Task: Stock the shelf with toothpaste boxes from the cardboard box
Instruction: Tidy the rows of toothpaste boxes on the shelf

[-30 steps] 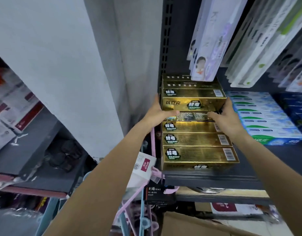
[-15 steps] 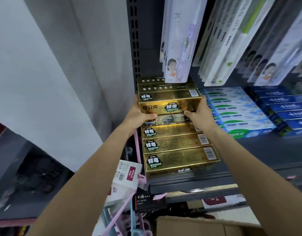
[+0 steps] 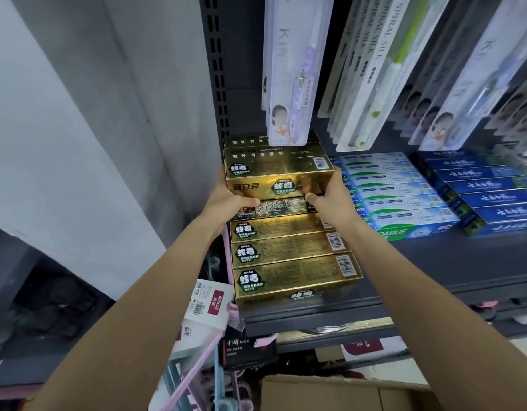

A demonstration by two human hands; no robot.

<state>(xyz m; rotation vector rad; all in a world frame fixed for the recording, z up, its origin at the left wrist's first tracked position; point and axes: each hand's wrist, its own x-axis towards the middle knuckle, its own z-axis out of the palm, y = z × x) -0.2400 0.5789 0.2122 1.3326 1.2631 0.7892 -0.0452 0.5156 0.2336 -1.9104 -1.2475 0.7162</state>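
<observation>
Both hands hold one gold toothpaste box (image 3: pixel 278 185) printed 可立克 and 蜂毒: the left hand (image 3: pixel 226 200) grips its left end, thumb curled under, and the right hand (image 3: pixel 330 197) grips its right end. It sits at the back of a row of matching gold boxes (image 3: pixel 291 271) on the dark metal shelf (image 3: pixel 434 262). Beside them lie DARLIE boxes (image 3: pixel 404 215) and blue boxes (image 3: pixel 487 197). SPIRAL SILK toothbrush packs (image 3: pixel 372 69) hang above. A grey wall (image 3: pixel 78 129) stands left; the cardboard box (image 3: pixel 330 393) sits below
</observation>
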